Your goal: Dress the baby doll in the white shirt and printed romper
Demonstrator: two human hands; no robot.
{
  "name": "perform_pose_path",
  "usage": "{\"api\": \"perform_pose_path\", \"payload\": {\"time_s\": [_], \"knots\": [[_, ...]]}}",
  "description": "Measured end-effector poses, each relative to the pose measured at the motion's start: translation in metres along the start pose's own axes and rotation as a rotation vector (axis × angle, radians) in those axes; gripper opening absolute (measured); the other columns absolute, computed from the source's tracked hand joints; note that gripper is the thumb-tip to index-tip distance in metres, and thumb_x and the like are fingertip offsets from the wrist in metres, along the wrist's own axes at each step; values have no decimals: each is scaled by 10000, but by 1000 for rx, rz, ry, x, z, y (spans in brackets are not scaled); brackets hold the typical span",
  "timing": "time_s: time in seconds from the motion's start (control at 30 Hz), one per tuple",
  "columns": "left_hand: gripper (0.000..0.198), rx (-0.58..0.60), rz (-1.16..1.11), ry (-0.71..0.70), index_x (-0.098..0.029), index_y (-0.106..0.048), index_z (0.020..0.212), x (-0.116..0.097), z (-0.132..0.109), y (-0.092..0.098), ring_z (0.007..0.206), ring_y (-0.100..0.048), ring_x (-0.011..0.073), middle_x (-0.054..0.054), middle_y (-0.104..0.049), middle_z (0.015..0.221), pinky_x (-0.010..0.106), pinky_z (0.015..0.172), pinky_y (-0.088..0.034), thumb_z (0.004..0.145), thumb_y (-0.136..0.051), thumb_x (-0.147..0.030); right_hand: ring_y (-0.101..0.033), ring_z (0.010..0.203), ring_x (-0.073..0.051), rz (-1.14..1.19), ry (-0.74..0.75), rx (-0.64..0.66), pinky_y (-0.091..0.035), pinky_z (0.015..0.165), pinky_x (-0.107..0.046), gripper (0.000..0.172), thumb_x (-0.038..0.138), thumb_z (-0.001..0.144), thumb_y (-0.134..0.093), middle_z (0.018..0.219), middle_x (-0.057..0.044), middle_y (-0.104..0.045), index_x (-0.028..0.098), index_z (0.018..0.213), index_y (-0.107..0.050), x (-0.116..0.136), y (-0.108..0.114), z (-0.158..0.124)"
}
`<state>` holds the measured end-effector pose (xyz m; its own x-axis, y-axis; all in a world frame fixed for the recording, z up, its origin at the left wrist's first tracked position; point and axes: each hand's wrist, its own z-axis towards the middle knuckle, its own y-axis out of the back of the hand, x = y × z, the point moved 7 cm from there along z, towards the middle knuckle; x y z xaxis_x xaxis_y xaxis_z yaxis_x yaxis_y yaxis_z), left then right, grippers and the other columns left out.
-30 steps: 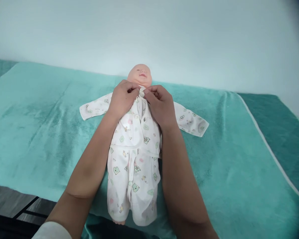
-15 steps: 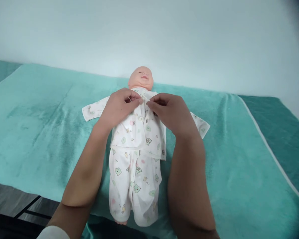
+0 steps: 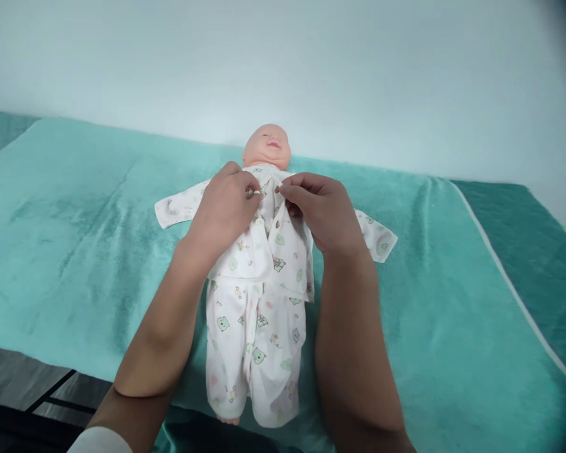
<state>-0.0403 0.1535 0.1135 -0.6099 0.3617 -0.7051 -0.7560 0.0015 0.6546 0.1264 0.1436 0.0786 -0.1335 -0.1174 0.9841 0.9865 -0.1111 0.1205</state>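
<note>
A baby doll (image 3: 266,145) lies on its back, head toward the wall, dressed in a white shirt (image 3: 287,267) with animal prints and matching trousers (image 3: 257,352). At the upper chest, my left hand (image 3: 229,204) pinches the left-side front edge of the shirt between thumb and finger. My right hand (image 3: 323,204) pinches the opposite front edge. Between them the shirt front gapes in a V. Lower down, a button (image 3: 260,221) shows on the left edge and a buttonhole (image 3: 278,224) on the right edge. The sleeves stretch out to both sides.
A light green blanket (image 3: 75,251) covers the bed beneath the doll, with darker green cloth (image 3: 523,245) at the right. Behind rises a pale wall (image 3: 283,69). Dark metal bars (image 3: 59,390) show at lower left above a grey floor (image 3: 9,368).
Both hands have drawn slightly apart, the left one shifting left, and the two shirt edges have parted at the chest. The doll stays in place.
</note>
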Motion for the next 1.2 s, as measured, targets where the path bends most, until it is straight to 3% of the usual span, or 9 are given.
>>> {"api": "perform_pose_path", "payload": {"time_s": [0.2, 0.37, 0.47, 0.57, 1.2], "knots": [[130, 18, 39, 33, -177, -636, 718, 0, 1, 4, 780, -553, 171, 27, -624, 815, 348, 792, -453, 830, -663, -116, -475, 582, -108, 7, -52, -15, -368, 530, -263, 104, 276, 795, -702, 623, 27, -532, 205, 728, -667, 4, -1, -4], [129, 62, -391, 116, -177, -644, 790, 0, 1, -9, 689, -591, 127, 13, -673, 750, 282, 690, -486, 899, -675, -240, -469, 576, -108, 102, -76, -23, -368, 527, -260, 112, 284, 779, -710, 624, 28, -526, 210, 718, -652, 1, -2, -2], [132, 123, -648, 192, -167, -632, 803, 0, 0, -23, 629, -616, 108, 14, -672, 692, 252, 640, -516, 909, -680, -230, -483, 570, -116, 167, -72, -15, -380, 522, -263, 124, 313, 785, -710, 627, 29, -519, 223, 736, -640, -4, -2, 1], [123, 142, -756, 228, -156, -631, 794, 2, 0, -27, 626, -645, 106, 19, -675, 685, 241, 624, -546, 896, -694, -185, -489, 570, -115, 189, -63, -16, -392, 525, -263, 137, 324, 780, -726, 637, 31, -518, 228, 744, -635, -7, -2, 2], [138, 148, -799, 244, -176, -580, 846, 6, 2, -28, 611, -665, 92, -9, -672, 698, 210, 605, -557, 869, -715, -154, -543, 623, -121, 53, -34, 44, -424, 564, -271, 142, 343, 811, -751, 695, 14, -606, 215, 851, -704, 0, -1, -3]]}}
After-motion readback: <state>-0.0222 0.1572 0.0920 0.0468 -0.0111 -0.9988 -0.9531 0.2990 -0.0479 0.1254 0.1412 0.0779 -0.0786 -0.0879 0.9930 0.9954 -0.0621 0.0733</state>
